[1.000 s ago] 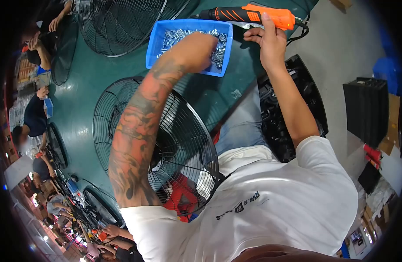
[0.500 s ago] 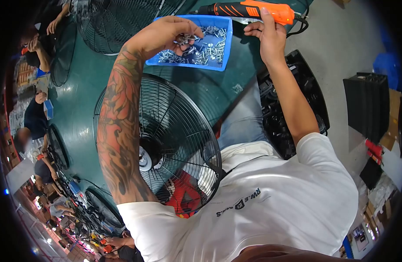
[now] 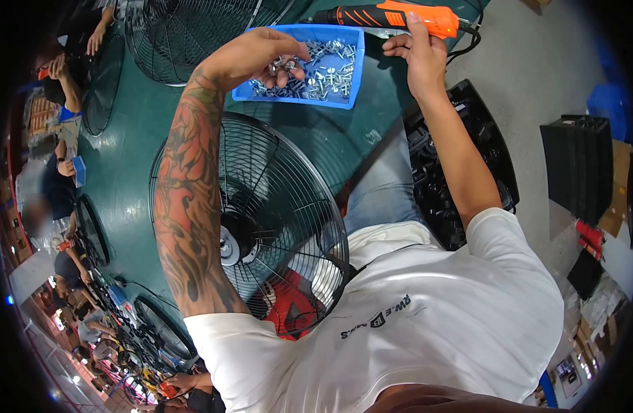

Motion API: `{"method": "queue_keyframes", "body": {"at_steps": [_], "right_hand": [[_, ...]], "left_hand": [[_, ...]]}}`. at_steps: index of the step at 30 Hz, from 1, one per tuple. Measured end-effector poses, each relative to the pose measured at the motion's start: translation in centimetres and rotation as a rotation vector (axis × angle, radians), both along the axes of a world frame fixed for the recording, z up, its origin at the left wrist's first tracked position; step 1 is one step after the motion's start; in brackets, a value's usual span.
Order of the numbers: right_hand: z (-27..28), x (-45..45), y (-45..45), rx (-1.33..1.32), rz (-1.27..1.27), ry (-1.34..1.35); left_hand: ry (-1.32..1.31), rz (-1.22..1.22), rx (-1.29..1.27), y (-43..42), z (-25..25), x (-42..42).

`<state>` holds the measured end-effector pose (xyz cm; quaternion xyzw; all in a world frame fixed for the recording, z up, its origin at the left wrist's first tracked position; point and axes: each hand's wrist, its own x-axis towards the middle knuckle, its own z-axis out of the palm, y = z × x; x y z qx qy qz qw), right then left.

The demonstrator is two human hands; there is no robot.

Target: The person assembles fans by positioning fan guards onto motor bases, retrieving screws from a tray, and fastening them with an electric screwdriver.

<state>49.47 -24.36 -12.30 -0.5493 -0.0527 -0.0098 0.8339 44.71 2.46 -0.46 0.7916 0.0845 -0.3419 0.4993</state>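
Observation:
My left hand [image 3: 275, 60], at the end of a tattooed forearm, is over the left part of a blue plastic bin [image 3: 356, 88]. Its fingers curl around several metal screws [image 3: 283, 65]. More loose screws [image 3: 334, 76] cover the bin floor. My right hand [image 3: 425, 58] grips an orange and black electric screwdriver [image 3: 399, 17], held level beyond the bin's right side with its tip to the left. A round black wire fan guard [image 3: 289, 186] with a hub in its middle lies below the bin, partly hidden by my left forearm.
Another fan guard [image 3: 192, 34] sits at the far left of the green table [image 3: 120, 179]. A black crate of dark parts [image 3: 461, 165] stands by my right arm. Several people work along the table's left side. Black stacked boxes [image 3: 576, 165] are at the right.
My left hand has shifted slightly left in the bin and turned, so the screws in its fingers show more. My right hand and the screwdriver moved a little left.

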Motion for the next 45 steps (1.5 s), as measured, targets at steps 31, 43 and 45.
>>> {"method": "queue_keyframes", "body": {"at_steps": [31, 43, 45], "right_hand": [[2.2, 1.7, -2.1, 0.195, -0.27, 0.092], [15.3, 1.0, -3.7, 0.647, -0.303, -0.105], [15.8, 1.4, -4.6, 0.904, 0.209, 0.059]], "left_hand": [[-0.184, 0.035, -0.066, -0.1, 1.9, -1.9], [-0.317, 0.123, -0.348, -0.3, 6.5, -9.2], [-0.314, 0.127, -0.325, -0.6, 7.6, -12.5]]}}
